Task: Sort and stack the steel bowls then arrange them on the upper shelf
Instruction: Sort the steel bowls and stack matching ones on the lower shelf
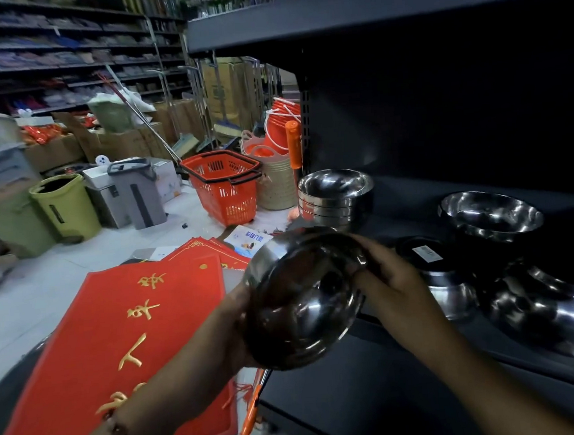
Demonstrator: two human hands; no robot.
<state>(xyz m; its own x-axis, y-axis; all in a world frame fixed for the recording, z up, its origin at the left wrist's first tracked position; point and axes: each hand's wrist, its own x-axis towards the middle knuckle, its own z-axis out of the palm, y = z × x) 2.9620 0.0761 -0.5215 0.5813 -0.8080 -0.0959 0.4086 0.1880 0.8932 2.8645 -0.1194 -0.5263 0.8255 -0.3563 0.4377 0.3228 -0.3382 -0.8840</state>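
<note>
A shiny steel bowl (305, 298), tilted with its dark hollow facing the camera, sat between both hands, the left hand (242, 320) cupping its underside and the right hand (390, 278) gripping its rim.

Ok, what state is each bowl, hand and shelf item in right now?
Held steel bowl: tilted, off the shelf, gripped by both hands.
Left hand: grips its left rim.
Right hand: grips its right rim.
Bowl stack: nested, upright on shelf.
Single bowl: upright, empty.
Red shopping basket: on floor, handles down.
</note>
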